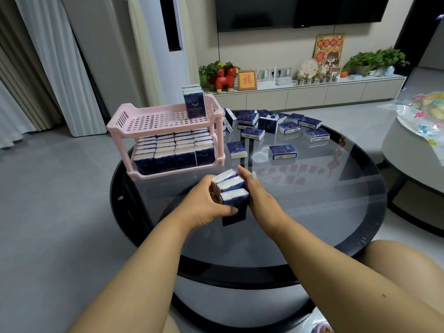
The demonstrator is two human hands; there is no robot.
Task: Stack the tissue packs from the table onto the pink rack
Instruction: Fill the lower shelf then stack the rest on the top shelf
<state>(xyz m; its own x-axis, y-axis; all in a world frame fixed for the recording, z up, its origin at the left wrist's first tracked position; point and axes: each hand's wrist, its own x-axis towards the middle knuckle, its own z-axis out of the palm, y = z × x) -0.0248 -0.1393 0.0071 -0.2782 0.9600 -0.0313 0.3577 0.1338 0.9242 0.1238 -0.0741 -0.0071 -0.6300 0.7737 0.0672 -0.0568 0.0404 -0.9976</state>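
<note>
While three packs (229, 188) are being squeezed between left hand (204, 203) and right hand (258, 195), slippage is being risked. Uneven pressure could be spilling them before the rack (168, 116) is reached.

Three tissue packs (231, 188) sit pressed between the left hand (206, 203) and the right hand (257, 192). One pack (194, 100) stands upright on the top tier of the single pink rack (165, 131), at ten o'clock on the desk (312, 200). The bottom tier shows four columns of packs (175, 150), depth uncertain. Two loose packs (283, 152) lie alone near the centre; a heap (269, 122) at twelve o'clock holds roughly a dozen.
</note>
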